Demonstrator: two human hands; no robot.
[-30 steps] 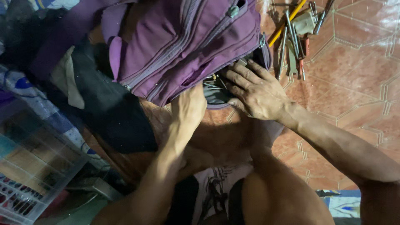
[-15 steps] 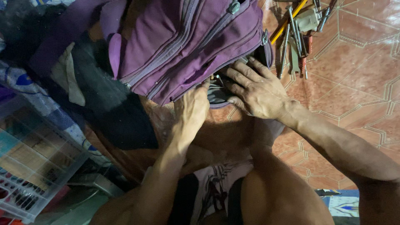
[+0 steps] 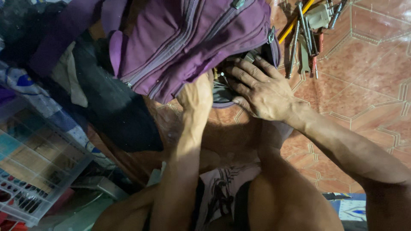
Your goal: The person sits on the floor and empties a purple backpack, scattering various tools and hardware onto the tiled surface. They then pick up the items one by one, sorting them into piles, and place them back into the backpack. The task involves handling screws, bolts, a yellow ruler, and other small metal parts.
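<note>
Looking down from head height, a person sits on a reddish tiled floor (image 3: 368, 81) with a purple backpack (image 3: 188, 38) lying in front of their knees. The bag's lower pocket is open toward them. The left hand (image 3: 198, 92) reaches into that opening, fingers hidden inside the fabric, so its grip cannot be told. The right hand (image 3: 261, 87) rests just beside it on the pocket's edge, fingers spread wide and flat, pressing on dark contents (image 3: 222, 87) that are too shadowed to identify. Beyond the bag's right corner, a scatter of metal hand tools (image 3: 306, 38), one with a yellow handle, lies on the tiles. At the far left stands a clear plastic compartment box (image 3: 30, 171).
</note>
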